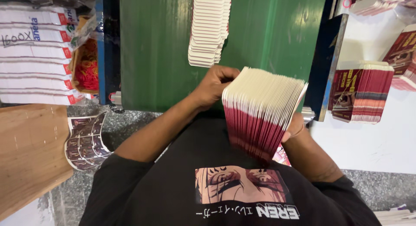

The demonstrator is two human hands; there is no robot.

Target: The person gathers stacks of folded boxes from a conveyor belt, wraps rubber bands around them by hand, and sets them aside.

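Both hands clamp one card stack (261, 111) between them: left hand (215, 83) closed on its left end, right hand (294, 126) mostly hidden under the right end. Stack fans across from left to right, edges up, tilted away. White stack (208, 28) lies beyond left hand; red stack (362, 93) beyond right.

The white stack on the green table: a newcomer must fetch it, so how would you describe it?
On the green table, look at the far edge, beyond the hands. The white stack lies there alone, a slanting row of plain blank cards, unlike the maroon-printed stack the hands hold.
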